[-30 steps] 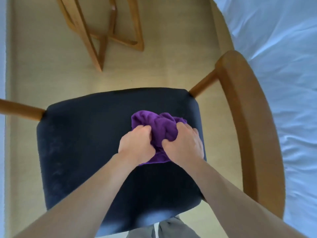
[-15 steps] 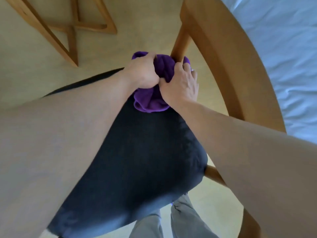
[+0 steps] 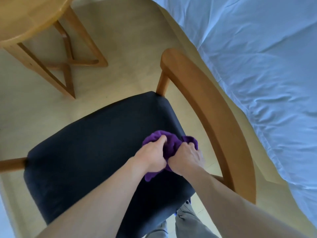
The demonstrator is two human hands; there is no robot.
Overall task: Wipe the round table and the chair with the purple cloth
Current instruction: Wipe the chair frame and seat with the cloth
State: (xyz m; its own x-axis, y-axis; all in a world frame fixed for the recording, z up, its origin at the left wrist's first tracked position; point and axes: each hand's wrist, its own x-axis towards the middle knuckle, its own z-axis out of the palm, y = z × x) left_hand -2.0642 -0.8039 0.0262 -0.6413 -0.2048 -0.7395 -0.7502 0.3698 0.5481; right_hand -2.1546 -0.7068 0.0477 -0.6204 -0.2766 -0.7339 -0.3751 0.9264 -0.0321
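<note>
Both hands are clamped on the purple cloth (image 3: 171,146), which is bunched into a wad between them: the left hand (image 3: 152,156) has its fingers curled into the folds from one side, and the right hand (image 3: 187,158) grips it from the other, knuckles nearly touching. The wad is pressed down on the dark seat (image 3: 96,148) of the chair (image 3: 211,117), at the seat's right edge, just inside the curved wooden backrest; a corner of fabric spills out below the wrists and another bulges past the right hand over the seat's rim. From this it is judged that the chair is the part in hand — the seat is being worked, its right margin at present. No streaks or damp marks can be made out on the upholstery, so how much of the seat is covered cannot be told; nor can it be told whether the wooden backrest and rails have been wiped. The round table (image 3: 25,18) stands well apart at the upper left — whether it is done is not shown. A bed with white sheets (image 3: 257,74) lies to the right, and grey trouser legs (image 3: 185,220) appear below the seat.
</note>
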